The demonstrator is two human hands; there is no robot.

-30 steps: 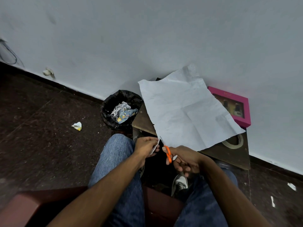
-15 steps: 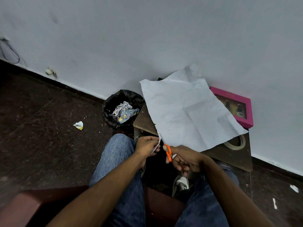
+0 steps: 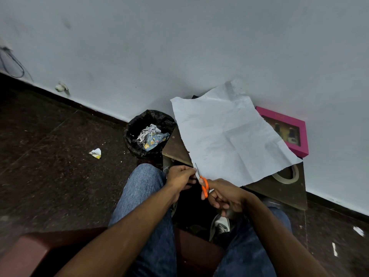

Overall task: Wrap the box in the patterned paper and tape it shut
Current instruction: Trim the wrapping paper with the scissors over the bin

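Note:
A large sheet of paper (image 3: pixel 225 134) lies white side up over a small dark table (image 3: pixel 279 188). A pink box (image 3: pixel 287 130) with a window lid sits at the table's far right, against the wall. A roll of clear tape (image 3: pixel 287 174) lies partly under the sheet's right corner. My right hand (image 3: pixel 223 194) grips orange-handled scissors (image 3: pixel 204 185) whose blades meet the sheet's near left corner. My left hand (image 3: pixel 180 175) pinches the paper's edge just left of the blades.
A black-lined bin (image 3: pixel 148 133) with paper scraps stands left of the table. A crumpled scrap (image 3: pixel 95 153) lies on the dark floor further left. The white wall runs right behind the table. My knees in jeans and a reddish seat edge (image 3: pixel 30 250) are below.
The scissors have edged slightly forward along the sheet's near left edge. Both hands stay where they were, and the view shifted a little.

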